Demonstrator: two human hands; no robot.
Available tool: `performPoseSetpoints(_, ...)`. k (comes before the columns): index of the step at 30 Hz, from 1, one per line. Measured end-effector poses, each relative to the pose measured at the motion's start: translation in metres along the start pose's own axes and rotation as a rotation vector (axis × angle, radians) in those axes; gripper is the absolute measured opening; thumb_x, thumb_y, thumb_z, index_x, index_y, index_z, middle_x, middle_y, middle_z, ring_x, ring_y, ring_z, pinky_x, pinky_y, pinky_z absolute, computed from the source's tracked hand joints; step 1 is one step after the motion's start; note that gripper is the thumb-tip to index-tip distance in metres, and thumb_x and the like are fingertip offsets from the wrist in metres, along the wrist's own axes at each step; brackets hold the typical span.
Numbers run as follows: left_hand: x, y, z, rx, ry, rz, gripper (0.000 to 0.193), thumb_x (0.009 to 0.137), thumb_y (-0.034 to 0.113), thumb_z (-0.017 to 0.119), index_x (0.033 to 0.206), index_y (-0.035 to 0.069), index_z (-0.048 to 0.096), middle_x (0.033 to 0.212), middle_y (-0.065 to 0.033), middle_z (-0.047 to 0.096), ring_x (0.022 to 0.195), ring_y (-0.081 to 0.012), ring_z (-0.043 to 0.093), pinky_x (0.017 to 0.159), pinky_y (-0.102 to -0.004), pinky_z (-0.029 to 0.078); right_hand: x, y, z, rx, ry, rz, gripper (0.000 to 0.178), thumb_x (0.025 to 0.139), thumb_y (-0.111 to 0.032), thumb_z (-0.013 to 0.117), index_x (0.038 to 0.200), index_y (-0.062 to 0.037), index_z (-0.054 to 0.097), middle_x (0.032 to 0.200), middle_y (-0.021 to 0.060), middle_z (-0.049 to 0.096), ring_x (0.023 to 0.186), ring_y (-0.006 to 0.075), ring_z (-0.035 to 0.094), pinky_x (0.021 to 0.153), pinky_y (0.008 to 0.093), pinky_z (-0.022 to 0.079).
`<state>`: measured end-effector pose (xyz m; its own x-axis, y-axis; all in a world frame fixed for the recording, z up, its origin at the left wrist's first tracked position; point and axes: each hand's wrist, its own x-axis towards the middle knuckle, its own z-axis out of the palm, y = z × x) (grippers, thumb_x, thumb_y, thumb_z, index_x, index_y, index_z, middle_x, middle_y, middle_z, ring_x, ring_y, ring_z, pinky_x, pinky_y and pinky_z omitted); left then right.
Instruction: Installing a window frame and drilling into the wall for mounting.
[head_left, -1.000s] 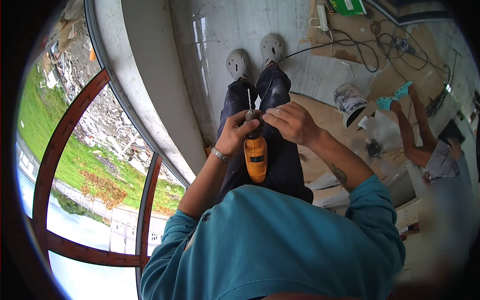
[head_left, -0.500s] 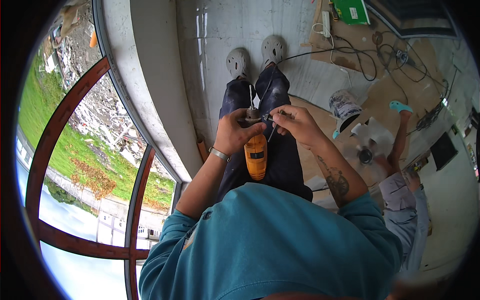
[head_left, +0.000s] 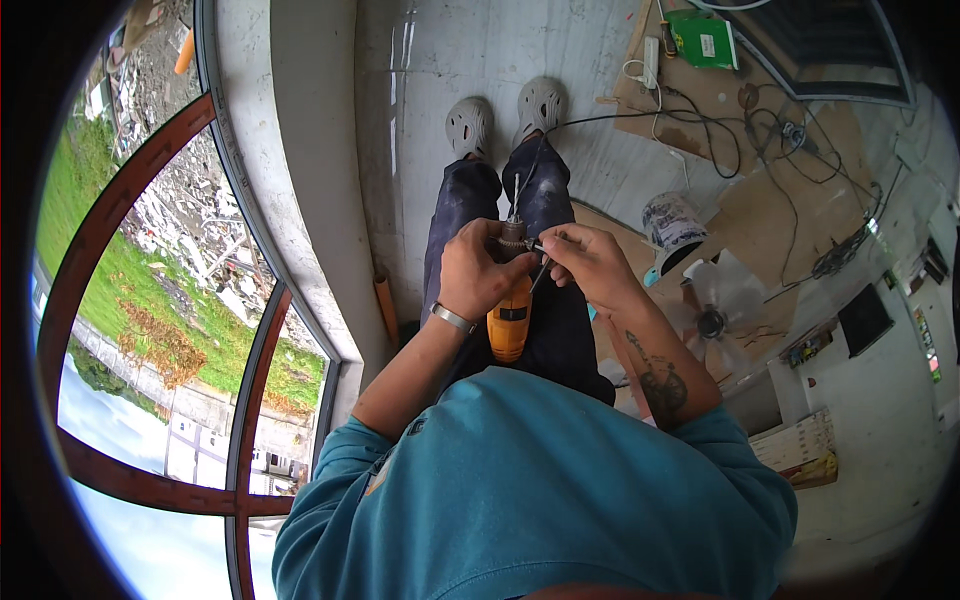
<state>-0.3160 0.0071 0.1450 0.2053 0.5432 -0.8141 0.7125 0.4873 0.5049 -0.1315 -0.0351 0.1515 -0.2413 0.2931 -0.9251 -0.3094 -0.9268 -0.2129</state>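
A yellow power drill (head_left: 508, 335) stands between my thighs, its chuck (head_left: 512, 232) pointing away from me with a slim metal bit (head_left: 515, 195) in it. My left hand (head_left: 472, 272) is closed around the drill at the chuck, thumb across the near side. From the right, my right hand (head_left: 588, 262) pinches a dark chuck key (head_left: 536, 246), whose tip meets the side of the toothed chuck ring. The fingers partly cover the key, so I cannot tell if its teeth are engaged.
A tall window frame (head_left: 262, 380) and sill run along my left. To the right are a paint-spattered bucket (head_left: 672, 222), a fan (head_left: 711, 322), tangled black cables (head_left: 790, 135), cardboard sheeting (head_left: 745, 215), a white power strip (head_left: 651, 62) and a green packet (head_left: 703, 40).
The chuck key in my right hand has come up against the chuck. Another person's arm and clothing at the right have left the view. The whole view has shifted slightly.
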Motion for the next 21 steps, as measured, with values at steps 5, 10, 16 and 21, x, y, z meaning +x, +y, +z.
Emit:
performPoseSetpoints(5, -0.01, 0.009, 0.013, 0.096, 0.18, 0.051, 0.04, 0.064, 0.023, 0.084, 0.089, -0.001, 0.064, 0.085, -0.0125, 0.064, 0.075, -0.0267, 0.066, 0.069, -0.0355, 0.053, 0.001, 0.004, 0.002, 0.065, 0.066, -0.001, 0.024, 0.097, -0.021, 0.057, 0.102, 0.0015, 0.063, 0.079, 0.0007, 0.059, 0.063, 0.0049, 0.053, 0.058, 0.02, 0.048)
performPoseSetpoints(10, -0.013, 0.007, 0.018, 0.098, 0.216, 0.067, 0.041, 0.063, 0.022, 0.083, 0.091, -0.002, 0.065, 0.084, -0.012, 0.064, 0.074, -0.0276, 0.066, 0.069, -0.0364, 0.054, 0.004, -0.003, 0.001, -0.008, 0.064, 0.044, 0.023, 0.096, -0.021, 0.057, 0.101, 0.0013, 0.063, 0.078, 0.0009, 0.059, 0.063, 0.0055, 0.053, 0.058, 0.0206, 0.048)
performPoseSetpoints(16, -0.021, -0.003, 0.018, -0.039, 0.203, 0.156, 0.043, 0.071, 0.018, 0.077, 0.106, -0.003, 0.062, 0.094, -0.0169, 0.06, 0.084, -0.0335, 0.063, 0.074, -0.04, 0.052, 0.008, -0.01, 0.017, 0.034, 0.208, 0.165, 0.026, 0.098, -0.023, 0.05, 0.104, -0.0001, 0.06, 0.08, 0.0009, 0.057, 0.059, 0.0084, 0.05, 0.052, 0.0231, 0.043)
performPoseSetpoints(21, -0.019, -0.019, 0.027, -0.136, 0.216, 0.377, 0.036, 0.08, 0.0, 0.057, 0.115, -0.003, 0.06, 0.098, -0.0182, 0.063, 0.085, -0.0345, 0.063, 0.075, -0.0396, 0.052, 0.021, -0.009, 0.058, 0.288, 0.697, 0.274, 0.032, 0.098, -0.039, 0.045, 0.097, -0.0094, 0.056, 0.079, 0.0013, 0.049, 0.06, 0.0111, 0.042, 0.054, 0.0288, 0.037)
